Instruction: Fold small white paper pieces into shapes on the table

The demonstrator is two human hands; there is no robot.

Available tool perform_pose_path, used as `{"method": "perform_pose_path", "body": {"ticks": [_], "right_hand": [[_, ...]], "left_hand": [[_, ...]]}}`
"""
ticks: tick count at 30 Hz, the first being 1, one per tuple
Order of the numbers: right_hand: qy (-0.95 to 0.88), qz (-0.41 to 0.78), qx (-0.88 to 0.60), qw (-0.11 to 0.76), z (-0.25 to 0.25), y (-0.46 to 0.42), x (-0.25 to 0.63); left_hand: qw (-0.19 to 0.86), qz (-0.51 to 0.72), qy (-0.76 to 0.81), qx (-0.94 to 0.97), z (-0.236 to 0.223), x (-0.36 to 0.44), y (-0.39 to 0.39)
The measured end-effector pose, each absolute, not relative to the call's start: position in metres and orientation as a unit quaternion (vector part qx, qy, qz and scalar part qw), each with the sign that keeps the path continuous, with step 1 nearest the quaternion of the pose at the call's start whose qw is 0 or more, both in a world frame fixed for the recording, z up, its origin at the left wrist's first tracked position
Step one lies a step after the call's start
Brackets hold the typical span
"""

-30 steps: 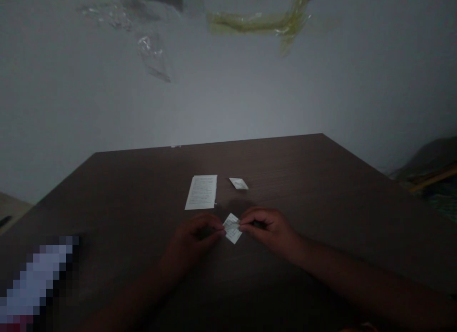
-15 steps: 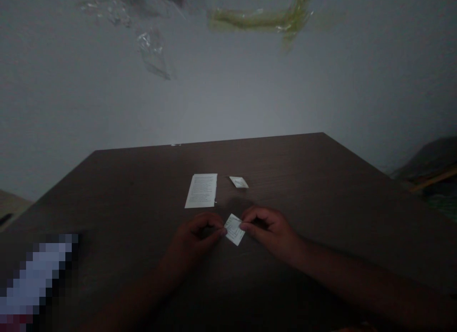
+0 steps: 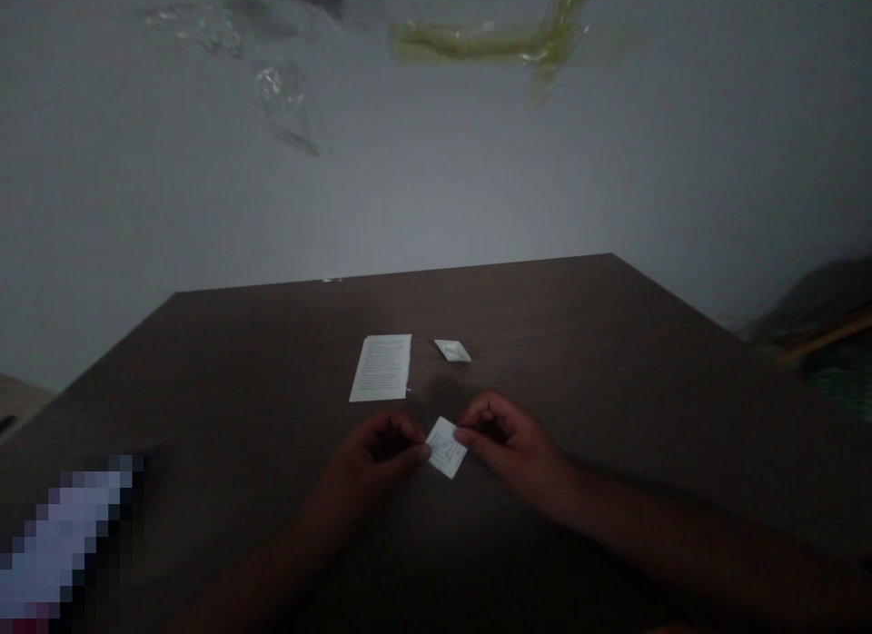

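A small folded square of printed paper [image 3: 446,450] is held corner-up between my two hands, above the dark table. My left hand [image 3: 381,448] pinches its left corner between thumb and fingertips. On the other side, the thumb and fingers of my right hand [image 3: 510,443] pinch the right corner. Beyond them lies another small folded paper [image 3: 453,351], diamond-shaped on the tabletop. To its left is a flat printed sheet [image 3: 382,369], perhaps a stack, with a slightly ragged right edge.
The brown table [image 3: 559,316] reaches back to a grey wall [image 3: 477,180] with peeling yellow tape [image 3: 477,44] and clear tape [image 3: 286,98]. A pixelated, blurred-out object [image 3: 68,525] lies at the lower left. Dark items [image 3: 831,316] stand beyond the table's right edge.
The folded paper between my hands had a raised crease across its middle; now it looks flatter and faces me more. Both hands keep their pinch. The view has shifted slightly.
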State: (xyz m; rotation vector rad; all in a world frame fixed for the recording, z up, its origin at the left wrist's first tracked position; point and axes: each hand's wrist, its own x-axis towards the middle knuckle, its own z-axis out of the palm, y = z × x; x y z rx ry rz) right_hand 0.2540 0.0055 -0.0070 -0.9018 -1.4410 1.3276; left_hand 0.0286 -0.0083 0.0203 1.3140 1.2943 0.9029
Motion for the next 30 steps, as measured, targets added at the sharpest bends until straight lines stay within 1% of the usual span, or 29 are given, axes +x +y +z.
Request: {"method": "perform_pose_path", "body": {"ticks": [3,8,13,23,30], "right_hand": [[-0.588,0.543,-0.372,0.470,-0.007,0.005,0.254],[-0.591,0.542,-0.379,0.462,-0.008,0.004,0.254],[-0.584,0.552,-0.380,0.459,-0.007,0.003,0.255],[-0.565,0.566,-0.381,0.464,-0.006,0.005,0.255],[-0.582,0.544,-0.382,0.469,-0.008,0.004,0.257]], "left_hand": [[0.547,0.395,0.530,0.513,0.018,0.030,-0.009],[0.574,0.388,0.523,0.496,0.014,0.028,-0.008],[0.578,0.368,0.537,0.493,0.016,0.026,-0.009],[0.605,0.385,0.521,0.463,0.017,0.026,-0.012],[0.592,0.377,0.519,0.489,0.026,0.024,-0.011]]}}
